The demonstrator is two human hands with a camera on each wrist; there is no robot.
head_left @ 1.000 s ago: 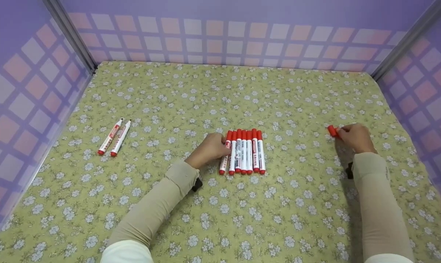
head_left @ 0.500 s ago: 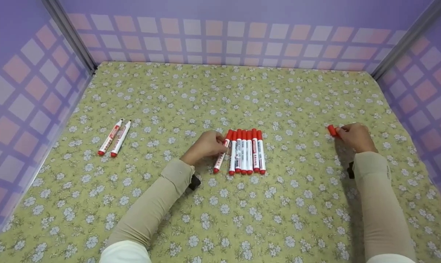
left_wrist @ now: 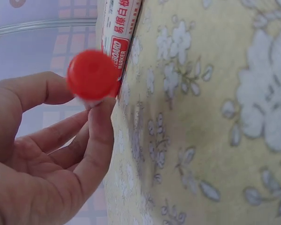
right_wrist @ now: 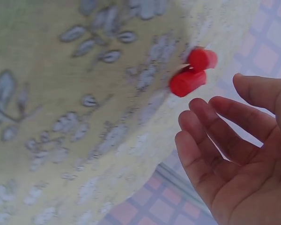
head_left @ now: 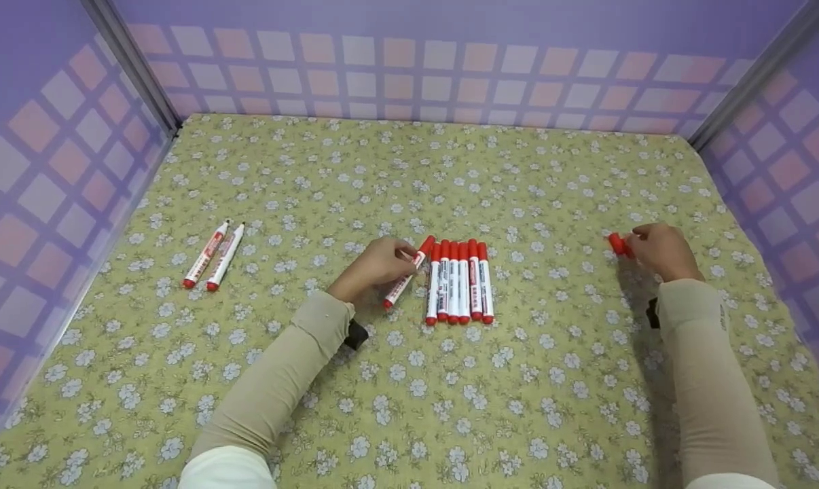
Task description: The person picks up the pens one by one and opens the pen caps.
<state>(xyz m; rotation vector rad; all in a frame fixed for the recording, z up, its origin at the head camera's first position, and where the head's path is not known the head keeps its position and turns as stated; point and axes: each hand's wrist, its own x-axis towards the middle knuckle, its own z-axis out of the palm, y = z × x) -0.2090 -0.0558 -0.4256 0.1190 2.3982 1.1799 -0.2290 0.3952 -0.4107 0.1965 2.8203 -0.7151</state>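
Since a second ago the leftmost marker has come off the row of six markers and now sits angled, its near end swung left; we note the left hand pinching it near the red cap between thumb and fingers. Our right hand stays far right, fingers relaxed and holding nothing, just beside two loose red caps. Risk, as we judge it: a light pinch so near the cap could let the barrel slip or nudge the row askew. Two more markers lie well apart at left on the floral surface; nothing blocks either hand.
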